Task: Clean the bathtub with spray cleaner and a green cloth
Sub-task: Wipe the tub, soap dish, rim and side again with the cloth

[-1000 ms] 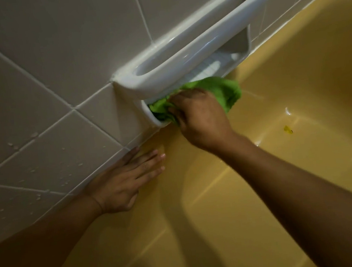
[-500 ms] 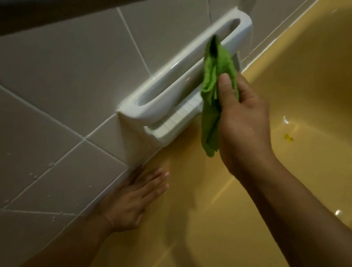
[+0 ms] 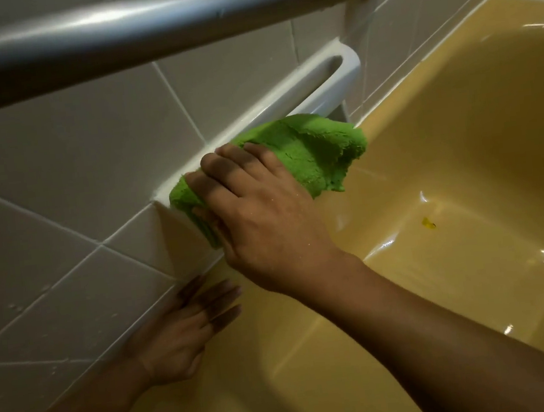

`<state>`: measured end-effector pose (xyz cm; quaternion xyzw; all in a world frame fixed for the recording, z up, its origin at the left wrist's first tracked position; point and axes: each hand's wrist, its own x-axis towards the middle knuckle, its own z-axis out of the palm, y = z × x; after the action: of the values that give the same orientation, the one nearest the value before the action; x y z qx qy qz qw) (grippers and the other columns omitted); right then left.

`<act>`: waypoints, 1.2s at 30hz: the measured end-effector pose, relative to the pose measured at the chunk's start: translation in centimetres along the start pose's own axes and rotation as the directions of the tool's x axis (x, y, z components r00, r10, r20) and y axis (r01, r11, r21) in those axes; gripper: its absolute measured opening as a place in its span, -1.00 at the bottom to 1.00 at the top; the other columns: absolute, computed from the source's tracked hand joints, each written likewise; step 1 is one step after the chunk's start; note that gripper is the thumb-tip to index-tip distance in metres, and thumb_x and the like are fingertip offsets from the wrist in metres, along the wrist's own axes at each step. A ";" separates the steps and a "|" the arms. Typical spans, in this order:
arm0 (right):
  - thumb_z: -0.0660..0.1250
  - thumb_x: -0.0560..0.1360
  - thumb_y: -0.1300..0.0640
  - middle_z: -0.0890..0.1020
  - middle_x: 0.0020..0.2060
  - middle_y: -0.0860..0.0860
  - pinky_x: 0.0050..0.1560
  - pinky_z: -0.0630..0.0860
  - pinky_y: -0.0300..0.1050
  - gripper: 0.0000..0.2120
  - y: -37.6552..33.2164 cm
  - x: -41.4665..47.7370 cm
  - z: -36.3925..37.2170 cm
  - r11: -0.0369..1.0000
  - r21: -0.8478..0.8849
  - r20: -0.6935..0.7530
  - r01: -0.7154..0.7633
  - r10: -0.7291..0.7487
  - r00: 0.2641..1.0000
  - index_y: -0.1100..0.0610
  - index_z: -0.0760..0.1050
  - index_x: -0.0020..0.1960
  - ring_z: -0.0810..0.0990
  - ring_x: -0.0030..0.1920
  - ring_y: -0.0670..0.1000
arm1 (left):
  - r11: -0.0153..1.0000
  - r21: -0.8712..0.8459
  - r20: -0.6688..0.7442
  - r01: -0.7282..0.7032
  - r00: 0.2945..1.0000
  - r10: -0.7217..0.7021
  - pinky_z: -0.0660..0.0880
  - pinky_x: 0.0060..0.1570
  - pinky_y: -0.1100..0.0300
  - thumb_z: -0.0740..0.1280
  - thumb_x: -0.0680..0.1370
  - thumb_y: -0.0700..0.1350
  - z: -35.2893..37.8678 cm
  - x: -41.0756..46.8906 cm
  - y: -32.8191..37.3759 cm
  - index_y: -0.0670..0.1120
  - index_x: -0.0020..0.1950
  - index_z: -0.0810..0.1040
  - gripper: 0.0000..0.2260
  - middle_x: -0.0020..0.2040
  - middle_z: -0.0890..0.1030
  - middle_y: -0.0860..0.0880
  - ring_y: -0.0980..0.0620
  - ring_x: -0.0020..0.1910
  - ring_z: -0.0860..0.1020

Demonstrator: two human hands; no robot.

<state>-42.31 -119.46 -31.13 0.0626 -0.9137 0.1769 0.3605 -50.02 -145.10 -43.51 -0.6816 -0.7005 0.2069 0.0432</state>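
Head view, looking down along a tiled wall into a mustard-yellow glossy bathtub (image 3: 460, 159): the right hand (image 3: 258, 220) presses a crumpled bright green terry cloth (image 3: 312, 154) against the near end of a white ceramic soap dish with a grab bar (image 3: 328, 82) set into the pale grey wall tiles (image 3: 60, 181). Its fingers are curled over the cloth, gripping it, with the thumb side wrapped in the fabric; part of the cloth bunches out past the knuckles toward the tub's far end. The left hand (image 3: 180, 336) lies flat and open on the tub's yellow rim, right where the rim meets the bottom row of tiles, fingers stretched out together and holding nothing. A grey metal rail (image 3: 143, 21) crosses the top of the frame, close to the camera and blurred. Down on the wet tub floor, well apart from both hands, sits a small yellow speck (image 3: 428, 223); what it is cannot be told. Water droplets dot the lower tiles.
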 end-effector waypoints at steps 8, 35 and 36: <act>0.14 0.70 -0.03 0.49 0.42 0.18 0.54 0.22 0.14 -0.58 12.1 0.5 -2.3 0.976 0.016 -0.069 -0.218 0.218 0.973 0.17 0.52 0.42 0.38 0.48 0.19 | 0.995 -0.099 0.076 0.028 0.997 -0.021 0.11 0.51 -0.25 0.19 0.35 -0.10 -1.3 0.0 -0.1 -0.07 0.62 0.31 -0.23 0.66 0.19 -0.10 -0.11 0.64 0.16; 0.17 0.70 -0.03 0.26 0.59 -0.07 0.51 0.35 -0.02 -0.62 16.3 1.3 -4.2 0.738 0.447 0.058 -0.505 0.539 0.840 -0.17 0.35 0.52 0.28 0.55 0.02 | 0.992 -0.122 0.137 -0.009 0.990 0.026 0.16 0.46 -0.31 0.24 0.28 -0.10 -1.3 0.7 -0.1 -0.06 0.57 0.40 -0.21 0.64 0.25 -0.09 -0.12 0.63 0.20; 0.18 0.70 -0.02 0.22 0.61 -0.08 0.52 0.33 -0.01 -0.61 16.1 1.1 -4.3 0.786 0.398 0.043 -0.473 0.499 0.866 -0.13 0.37 0.52 0.24 0.57 0.02 | 0.993 -0.117 0.136 -0.009 0.990 0.025 0.16 0.46 -0.31 0.24 0.28 -0.09 -1.4 0.6 -0.1 -0.06 0.57 0.40 -0.21 0.64 0.25 -0.09 -0.12 0.63 0.19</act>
<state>-44.25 -102.88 -31.96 -0.1086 -0.8317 0.4464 0.3119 -49.74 -144.17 -42.37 -0.6730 -0.7069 0.2126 -0.0463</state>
